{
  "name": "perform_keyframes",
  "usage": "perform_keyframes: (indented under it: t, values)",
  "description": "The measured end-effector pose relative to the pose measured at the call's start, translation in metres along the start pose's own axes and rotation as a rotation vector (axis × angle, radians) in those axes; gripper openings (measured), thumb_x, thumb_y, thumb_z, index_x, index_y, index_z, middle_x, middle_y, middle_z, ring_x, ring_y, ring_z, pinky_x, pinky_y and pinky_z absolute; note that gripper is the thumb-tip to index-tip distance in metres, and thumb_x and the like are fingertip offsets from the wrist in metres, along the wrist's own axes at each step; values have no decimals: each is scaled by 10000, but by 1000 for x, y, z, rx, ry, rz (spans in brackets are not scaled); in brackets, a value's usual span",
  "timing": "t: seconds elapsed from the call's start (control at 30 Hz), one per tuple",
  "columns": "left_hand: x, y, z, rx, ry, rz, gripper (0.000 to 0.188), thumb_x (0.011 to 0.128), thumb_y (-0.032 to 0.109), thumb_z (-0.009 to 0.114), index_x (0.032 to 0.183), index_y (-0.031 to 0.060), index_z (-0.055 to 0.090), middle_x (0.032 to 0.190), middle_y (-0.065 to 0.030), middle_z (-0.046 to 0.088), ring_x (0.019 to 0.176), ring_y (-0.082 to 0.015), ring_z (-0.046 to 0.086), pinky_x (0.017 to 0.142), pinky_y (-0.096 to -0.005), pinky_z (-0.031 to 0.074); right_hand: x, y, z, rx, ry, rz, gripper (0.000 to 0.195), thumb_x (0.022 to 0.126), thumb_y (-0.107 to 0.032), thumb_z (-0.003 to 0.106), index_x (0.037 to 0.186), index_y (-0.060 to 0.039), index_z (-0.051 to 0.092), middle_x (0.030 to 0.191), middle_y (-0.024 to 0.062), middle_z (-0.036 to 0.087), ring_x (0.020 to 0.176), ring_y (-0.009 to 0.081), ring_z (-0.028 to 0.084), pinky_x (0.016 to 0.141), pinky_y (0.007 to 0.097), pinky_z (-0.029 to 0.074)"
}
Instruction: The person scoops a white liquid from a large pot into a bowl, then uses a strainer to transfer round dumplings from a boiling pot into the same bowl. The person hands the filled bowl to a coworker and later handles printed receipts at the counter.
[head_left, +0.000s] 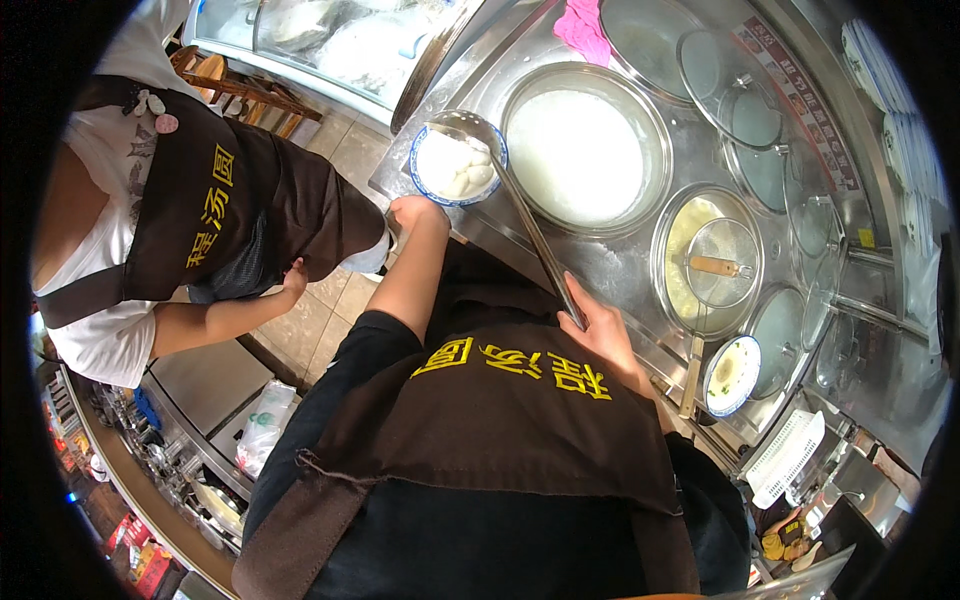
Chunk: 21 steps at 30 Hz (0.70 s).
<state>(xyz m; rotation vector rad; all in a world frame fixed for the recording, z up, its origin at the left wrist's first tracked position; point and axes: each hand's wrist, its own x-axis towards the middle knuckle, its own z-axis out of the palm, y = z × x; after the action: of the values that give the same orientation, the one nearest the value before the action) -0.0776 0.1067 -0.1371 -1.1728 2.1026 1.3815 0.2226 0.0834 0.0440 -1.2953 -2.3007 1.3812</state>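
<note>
My right hand (601, 328) grips the long metal handle of a perforated skimmer ladle (541, 240). The ladle's head is over a blue-and-white bowl (416, 169) at the near left corner of the steel cooktop. Several smooth white balls, like tangyuan, sit in pale liquid in the bowl (472, 178). Curled fingers of my left hand (421, 212) are beside the bowl's near rim, at the counter edge; whether they grip the bowl is hidden. To the right of the bowl stands a large round pot (577, 154) of cloudy white liquid.
A pot (679, 225) of yellowish liquid has a wood-handled strainer (722, 251) over it. Another patterned bowl (732, 375) stands at the cooktop's right end. Glass lids (731, 90) and a pink cloth (583, 30) lie farther back. A person in a brown apron (217, 202) stands close on the left.
</note>
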Motion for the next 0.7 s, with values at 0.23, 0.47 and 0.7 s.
perform_keyframes:
  t: [0.23, 0.47, 0.7]
  values:
    - [-2, -2, -5, -24, 8, -15, 567, 854, 314, 166, 1046, -68, 539, 1086, -211, 545, 996, -352, 520, 891, -387, 387, -3, 1, 2, 37, -32, 15, 577, 731, -128, 604, 1269, -132, 397, 729, 193, 572, 668, 347, 585, 591, 368, 458]
    - [-6, -5, -11, -10, 45, -15, 576, 858, 338, 179, 1013, -70, 554, 1067, -226, 549, 968, -368, 528, 869, -408, 399, -7, 6, 8, -31, -84, -53, 571, 738, -134, 613, 1266, -129, 394, 737, 188, 574, 666, 349, 577, 580, 390, 452]
    - [-4, -6, -12, -21, -5, -32, 586, 861, 345, 165, 1020, -63, 554, 1067, -229, 548, 987, -365, 524, 873, -413, 398, -14, 5, 7, 2, -77, -48, 579, 740, -129, 613, 1273, -124, 388, 748, 195, 568, 679, 346, 579, 593, 371, 454]
